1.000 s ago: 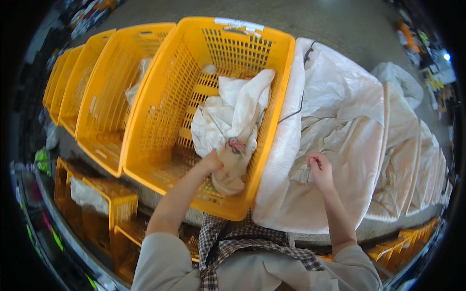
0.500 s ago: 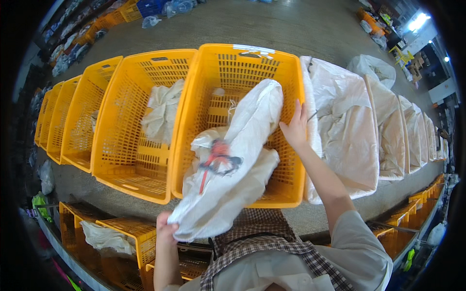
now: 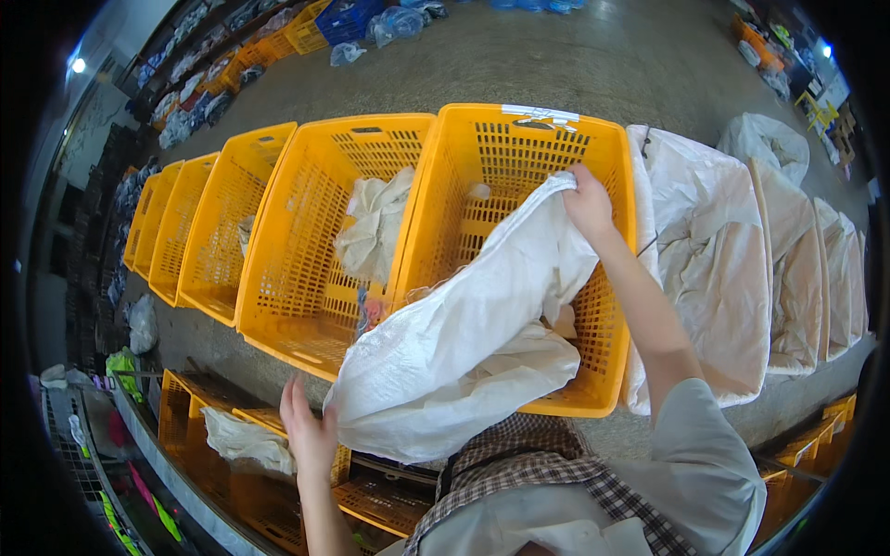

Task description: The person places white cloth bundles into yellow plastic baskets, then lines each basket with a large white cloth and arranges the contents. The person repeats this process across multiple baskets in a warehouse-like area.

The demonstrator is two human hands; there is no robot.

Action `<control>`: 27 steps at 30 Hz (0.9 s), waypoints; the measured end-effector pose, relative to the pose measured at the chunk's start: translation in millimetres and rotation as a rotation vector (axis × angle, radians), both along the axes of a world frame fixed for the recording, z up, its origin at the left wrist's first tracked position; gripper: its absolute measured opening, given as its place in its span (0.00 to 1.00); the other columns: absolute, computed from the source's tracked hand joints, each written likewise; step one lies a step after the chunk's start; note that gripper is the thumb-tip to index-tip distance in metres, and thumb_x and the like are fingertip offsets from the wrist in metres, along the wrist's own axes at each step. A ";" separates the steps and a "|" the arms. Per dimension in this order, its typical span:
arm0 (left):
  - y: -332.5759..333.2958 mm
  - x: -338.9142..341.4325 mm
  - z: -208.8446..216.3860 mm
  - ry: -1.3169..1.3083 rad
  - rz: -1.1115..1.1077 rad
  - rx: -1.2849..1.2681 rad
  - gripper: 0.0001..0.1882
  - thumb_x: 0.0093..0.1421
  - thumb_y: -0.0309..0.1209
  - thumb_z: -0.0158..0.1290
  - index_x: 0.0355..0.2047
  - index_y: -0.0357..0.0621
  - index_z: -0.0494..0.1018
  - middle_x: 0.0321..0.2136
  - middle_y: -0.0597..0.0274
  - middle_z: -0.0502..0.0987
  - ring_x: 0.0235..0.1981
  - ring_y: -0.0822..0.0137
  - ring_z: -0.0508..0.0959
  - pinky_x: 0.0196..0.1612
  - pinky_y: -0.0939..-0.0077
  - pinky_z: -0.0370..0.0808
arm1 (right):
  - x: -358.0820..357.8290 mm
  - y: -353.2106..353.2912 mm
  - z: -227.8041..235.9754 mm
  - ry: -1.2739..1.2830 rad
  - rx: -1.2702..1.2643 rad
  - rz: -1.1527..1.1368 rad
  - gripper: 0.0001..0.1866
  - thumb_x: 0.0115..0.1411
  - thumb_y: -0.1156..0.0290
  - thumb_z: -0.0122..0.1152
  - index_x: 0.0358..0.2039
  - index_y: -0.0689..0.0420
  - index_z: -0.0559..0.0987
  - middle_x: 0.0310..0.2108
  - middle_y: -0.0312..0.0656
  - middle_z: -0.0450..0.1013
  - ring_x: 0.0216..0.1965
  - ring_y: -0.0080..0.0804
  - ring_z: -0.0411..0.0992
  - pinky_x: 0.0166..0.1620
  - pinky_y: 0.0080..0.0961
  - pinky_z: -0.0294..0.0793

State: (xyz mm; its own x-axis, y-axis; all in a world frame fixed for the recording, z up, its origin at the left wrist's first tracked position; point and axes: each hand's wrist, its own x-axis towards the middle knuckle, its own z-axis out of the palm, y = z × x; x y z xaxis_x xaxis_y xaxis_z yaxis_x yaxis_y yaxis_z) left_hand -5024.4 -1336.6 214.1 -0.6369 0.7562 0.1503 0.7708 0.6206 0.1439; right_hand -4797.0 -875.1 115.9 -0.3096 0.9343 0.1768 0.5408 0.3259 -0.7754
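A long white woven sack [image 3: 454,343] stretches diagonally across a yellow plastic crate [image 3: 454,185], its near end hanging past the crate's front left corner. My right hand [image 3: 590,204] is closed on the sack's far upper end, inside the crate's right side. Next to the near end, my left hand [image 3: 311,434] has its fingers spread, with the thumb close to the cloth; whether they touch I cannot tell. A small red and dark item [image 3: 373,309] shows in the neighbouring crate [image 3: 297,278], partly behind the sack. Crumpled beige cloth [image 3: 378,222] lies in that crate too.
More yellow crates [image 3: 222,250] continue the row leftward. To the right stand crates lined with white sacking [image 3: 709,296]. Behind me are a rack with yellow crates [image 3: 195,398] and a white cloth [image 3: 246,440]. Bagged goods [image 3: 399,26] sit on the far floor.
My right hand has gone from open at the crate's right side to gripping the sack's far end. My left hand has let go of the near end. The red and dark item has moved left off the sack.
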 end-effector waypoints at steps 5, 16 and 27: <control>174.8 84.2 7.4 -0.373 -0.426 0.329 0.34 0.50 0.25 0.58 0.58 0.37 0.60 0.54 0.45 0.64 0.52 0.49 0.68 0.55 0.62 0.66 | 19.3 -72.5 103.6 0.000 0.028 0.469 0.14 0.47 0.74 0.56 0.37 0.59 0.75 0.39 0.51 0.73 0.42 0.48 0.71 0.44 0.36 0.72; 261.5 81.0 56.6 -0.956 -0.557 0.750 0.13 0.54 0.19 0.50 0.41 0.34 0.73 0.37 0.58 0.76 0.40 0.69 0.75 0.47 0.78 0.69 | 84.0 -55.6 23.4 -0.233 0.035 0.083 0.25 0.42 0.69 0.67 0.44 0.52 0.74 0.42 0.40 0.72 0.47 0.45 0.69 0.48 0.36 0.68; 247.1 -88.9 29.3 -0.902 -0.378 0.909 0.10 0.54 0.20 0.53 0.38 0.41 0.69 0.34 0.58 0.74 0.36 0.63 0.76 0.39 0.70 0.75 | 112.6 -8.3 -20.0 -0.088 -0.178 -0.636 0.20 0.51 0.75 0.49 0.46 0.60 0.72 0.39 0.56 0.74 0.41 0.53 0.73 0.45 0.40 0.72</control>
State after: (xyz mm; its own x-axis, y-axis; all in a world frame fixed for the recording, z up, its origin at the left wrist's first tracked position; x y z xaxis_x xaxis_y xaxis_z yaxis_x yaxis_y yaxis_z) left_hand -5113.3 -1089.6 243.4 -0.5543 0.7635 0.3315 0.2901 -0.1961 0.9367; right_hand -4684.4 -883.4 96.0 0.3053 0.9522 0.0025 0.6492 -0.2063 -0.7321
